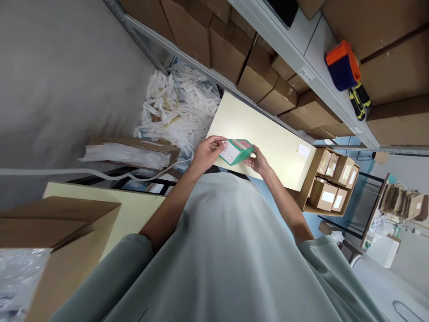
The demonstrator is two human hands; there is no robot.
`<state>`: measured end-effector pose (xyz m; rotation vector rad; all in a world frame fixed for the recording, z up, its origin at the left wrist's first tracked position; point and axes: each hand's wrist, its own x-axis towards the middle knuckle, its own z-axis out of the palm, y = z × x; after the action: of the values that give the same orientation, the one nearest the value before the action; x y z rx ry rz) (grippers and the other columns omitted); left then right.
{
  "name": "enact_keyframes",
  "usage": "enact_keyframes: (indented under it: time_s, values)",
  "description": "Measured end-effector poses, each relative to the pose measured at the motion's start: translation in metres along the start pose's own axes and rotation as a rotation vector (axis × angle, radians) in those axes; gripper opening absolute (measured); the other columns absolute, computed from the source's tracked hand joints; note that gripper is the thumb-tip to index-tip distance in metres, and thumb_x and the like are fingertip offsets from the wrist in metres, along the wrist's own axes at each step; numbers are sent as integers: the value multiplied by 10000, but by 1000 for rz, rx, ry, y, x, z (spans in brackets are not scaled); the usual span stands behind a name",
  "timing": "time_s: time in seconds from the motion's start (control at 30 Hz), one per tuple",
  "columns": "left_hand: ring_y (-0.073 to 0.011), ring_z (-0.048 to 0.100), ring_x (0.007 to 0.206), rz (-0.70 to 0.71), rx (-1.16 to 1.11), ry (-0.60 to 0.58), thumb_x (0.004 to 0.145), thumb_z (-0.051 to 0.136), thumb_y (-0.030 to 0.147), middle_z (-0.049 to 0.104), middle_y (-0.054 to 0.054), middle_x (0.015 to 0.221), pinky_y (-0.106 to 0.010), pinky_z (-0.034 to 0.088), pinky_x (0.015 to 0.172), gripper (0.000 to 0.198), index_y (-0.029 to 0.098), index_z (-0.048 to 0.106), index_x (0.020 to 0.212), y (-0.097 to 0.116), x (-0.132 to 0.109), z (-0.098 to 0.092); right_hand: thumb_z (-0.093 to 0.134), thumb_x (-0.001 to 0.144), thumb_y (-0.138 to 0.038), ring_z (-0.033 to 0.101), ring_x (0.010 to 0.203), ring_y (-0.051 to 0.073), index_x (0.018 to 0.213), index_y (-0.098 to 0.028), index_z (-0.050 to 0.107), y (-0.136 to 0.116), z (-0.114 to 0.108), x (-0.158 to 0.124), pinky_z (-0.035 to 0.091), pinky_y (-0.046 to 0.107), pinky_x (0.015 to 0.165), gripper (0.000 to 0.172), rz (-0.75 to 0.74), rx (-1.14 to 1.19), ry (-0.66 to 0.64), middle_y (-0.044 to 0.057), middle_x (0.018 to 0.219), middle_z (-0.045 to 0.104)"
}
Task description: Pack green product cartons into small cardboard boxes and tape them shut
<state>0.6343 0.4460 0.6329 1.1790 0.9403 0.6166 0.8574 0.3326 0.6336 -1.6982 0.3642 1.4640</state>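
Observation:
A small green and white box (241,155) with a pink patch on top is held up between my two hands, in front of my body. My left hand (208,152) pinches its white end between thumb and fingers. At the green end, the fingers of my right hand (257,161) are bent around the box's edge and underside. Below and behind it lies a cream tabletop (264,129). What the box contains cannot be seen.
Shelves with cardboard boxes (228,44) run along the far side. An open carton (306,203) of smaller labelled boxes stands at right. White paper strips (181,107) heap at left, near a white cable (100,175). A tape dispenser (343,67) sits on the upper shelf.

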Motion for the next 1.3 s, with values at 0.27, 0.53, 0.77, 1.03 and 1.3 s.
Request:
enact_keyframes:
  time_s: [0.27, 0.53, 0.77, 1.03, 1.3]
  values:
    - [-289, 775, 1188, -247, -116, 27, 848, 886, 477, 774, -140, 1414, -443, 647, 1033, 682, 238, 681, 1453, -76, 26, -20, 679, 1089, -656, 805, 1080, 249, 1231, -265, 672, -95, 65, 58, 683, 398, 987, 416, -609, -746, 261, 64, 1160, 801]
    - [-293, 778, 1262, -477, -493, -11, 801, 945, 447, 766, -122, 1450, -491, 612, 1135, 839, 310, 612, 1559, -92, 68, 20, 627, 1136, -633, 759, 1377, 383, 1414, -172, 691, -142, 138, 109, 567, 536, 1238, 542, -636, -1429, 396, 240, 1448, 792]
    - [-329, 765, 1281, -444, -447, 35, 814, 931, 410, 765, -137, 1488, -493, 596, 1120, 827, 314, 656, 1587, -77, 73, 25, 679, 1092, -380, 708, 1474, 369, 1439, -154, 685, -150, 145, 101, 520, 550, 1310, 414, -660, -1381, 411, 259, 1517, 756]
    - [-338, 763, 1266, -259, -366, 310, 821, 853, 396, 834, -139, 1339, -488, 587, 1154, 345, 236, 828, 1125, -60, 14, 5, 768, 1011, -419, 752, 1375, 315, 1274, -257, 772, -92, 110, 23, 566, 513, 1276, 310, -827, -1183, -67, 154, 1480, 790]
    - [-328, 777, 1156, -89, -337, 540, 786, 915, 597, 868, -127, 1188, -485, 612, 1077, 444, 235, 864, 1038, -49, -130, -13, 792, 1016, -425, 827, 1123, 253, 1252, -274, 817, 18, 88, -40, 635, 441, 1139, 281, -740, -1176, -715, 85, 1266, 870]
